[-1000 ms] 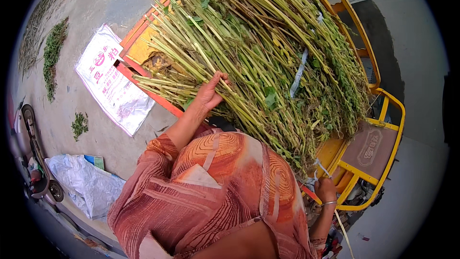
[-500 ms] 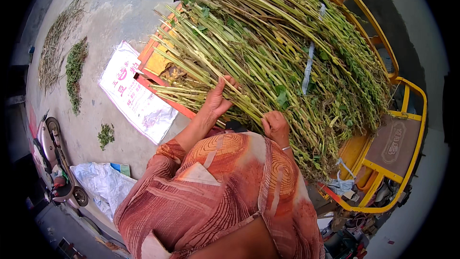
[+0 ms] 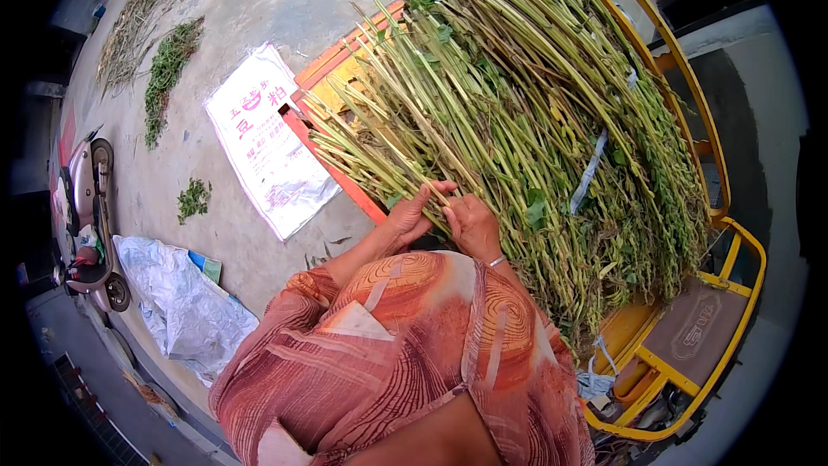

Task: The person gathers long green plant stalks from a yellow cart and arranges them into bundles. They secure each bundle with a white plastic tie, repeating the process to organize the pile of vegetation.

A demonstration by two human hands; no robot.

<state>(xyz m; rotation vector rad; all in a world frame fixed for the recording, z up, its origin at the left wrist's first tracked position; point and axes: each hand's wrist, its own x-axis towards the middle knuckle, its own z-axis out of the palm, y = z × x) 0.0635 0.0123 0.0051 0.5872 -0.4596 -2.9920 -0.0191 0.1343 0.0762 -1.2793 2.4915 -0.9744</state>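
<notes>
A thick heap of long cut plant stalks (image 3: pixel 517 112), green to yellowish with leafy, pod-bearing tops, that look like sesame, lies in an orange-and-yellow cart bed (image 3: pixel 345 65). The bare cut ends point left and the bushy tops spread right. My left hand (image 3: pixel 410 219) is closed around stalks at the heap's near edge. Close beside it, my right hand (image 3: pixel 473 226), a bracelet at its wrist, pinches stalks too. The fingertips nearly meet, and exactly how many stalks they grip is hidden. Pale cloth strips (image 3: pixel 588 173) lie across the heap.
The cart's yellow rail (image 3: pixel 690 103) runs along the far right, with a brown padded seat back (image 3: pixel 697 328) below it. On the concrete at left are a printed white sack (image 3: pixel 276 147), a crumpled plastic sheet (image 3: pixel 181 302), scattered plants (image 3: pixel 168 78) and a parked scooter (image 3: pixel 90 216).
My right hand has come left, close beside my left hand. The left hand sits slightly lower against the stalks. The whole view has shifted, with the cart and heap appearing turned.
</notes>
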